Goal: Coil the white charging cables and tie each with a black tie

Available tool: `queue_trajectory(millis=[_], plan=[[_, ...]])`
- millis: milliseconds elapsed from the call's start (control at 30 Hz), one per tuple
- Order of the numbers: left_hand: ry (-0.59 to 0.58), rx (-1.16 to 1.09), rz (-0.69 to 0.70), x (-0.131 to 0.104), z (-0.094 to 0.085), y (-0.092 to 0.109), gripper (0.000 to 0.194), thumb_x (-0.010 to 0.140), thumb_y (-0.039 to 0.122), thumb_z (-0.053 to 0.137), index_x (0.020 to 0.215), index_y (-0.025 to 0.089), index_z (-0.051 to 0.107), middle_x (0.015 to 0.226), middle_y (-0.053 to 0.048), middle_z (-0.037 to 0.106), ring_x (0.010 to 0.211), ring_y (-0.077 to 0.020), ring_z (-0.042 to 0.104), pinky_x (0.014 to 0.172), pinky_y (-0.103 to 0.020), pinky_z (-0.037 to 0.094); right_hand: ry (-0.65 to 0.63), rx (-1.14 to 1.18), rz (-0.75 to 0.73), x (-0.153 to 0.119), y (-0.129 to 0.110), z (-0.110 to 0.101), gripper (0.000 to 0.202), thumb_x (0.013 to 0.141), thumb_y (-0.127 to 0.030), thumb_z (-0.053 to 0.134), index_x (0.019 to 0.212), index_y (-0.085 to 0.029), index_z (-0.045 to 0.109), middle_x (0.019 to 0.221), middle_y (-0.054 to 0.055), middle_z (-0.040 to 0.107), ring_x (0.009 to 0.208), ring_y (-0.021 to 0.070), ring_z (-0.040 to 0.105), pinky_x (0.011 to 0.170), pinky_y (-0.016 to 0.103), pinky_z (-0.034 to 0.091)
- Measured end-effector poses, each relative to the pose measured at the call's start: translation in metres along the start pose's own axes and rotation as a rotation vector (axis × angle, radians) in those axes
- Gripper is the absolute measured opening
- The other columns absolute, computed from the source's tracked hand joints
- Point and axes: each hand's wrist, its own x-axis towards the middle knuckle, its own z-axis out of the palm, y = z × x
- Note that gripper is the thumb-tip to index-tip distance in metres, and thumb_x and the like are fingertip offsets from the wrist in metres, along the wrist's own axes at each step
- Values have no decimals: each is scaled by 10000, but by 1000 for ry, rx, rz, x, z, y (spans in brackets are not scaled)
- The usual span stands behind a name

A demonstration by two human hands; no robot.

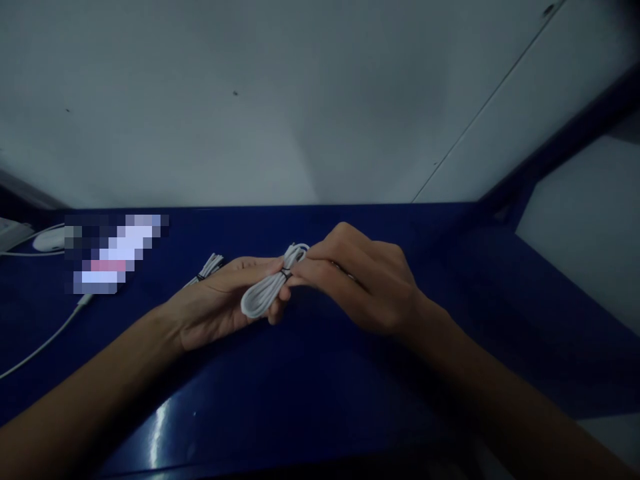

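Observation:
A coiled white cable (264, 293) is held up over the blue table, bound near its upper end by a thin black tie (286, 272). My left hand (225, 293) grips the bundle, thumb on top and fingers curled beneath it. From the right, my right hand (367, 280) pinches at the tied end, fingertips pressed together beside the black tie. What exactly sits between those fingertips is hidden. Behind my left hand lies a second bundled white cable (214, 262) with its own dark tie, partly covered by the hand.
A lit phone-like device (117, 257), blurred out, lies at the left with a white cord (50, 343) plugged into its near end. Beside it rests a white rounded object (49, 239). A pale wall (225, 147) rises behind the blue table (280, 400).

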Motion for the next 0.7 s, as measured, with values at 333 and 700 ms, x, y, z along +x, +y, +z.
queue_trajectory(millis=[333,700], plan=[[193,449,407,9,2,-7,168,957,295,821,1088,190,819,948,-64,803,833,-155,749,791,-255,607,-103,250,457,-3,-8,9,176,1087,-209,653,913,-212,683,900,30,701,801,169,632,723,335,558],[452,1149,903,-11,3,-22,242,926,235,815,1126,357,877,1296,-39,803,1146,-292,734,1040,-425,543,-140,1082,1306,7,-15,4,304,972,-457,798,866,-182,726,721,-33,633,493,85,533,450,236,429]])
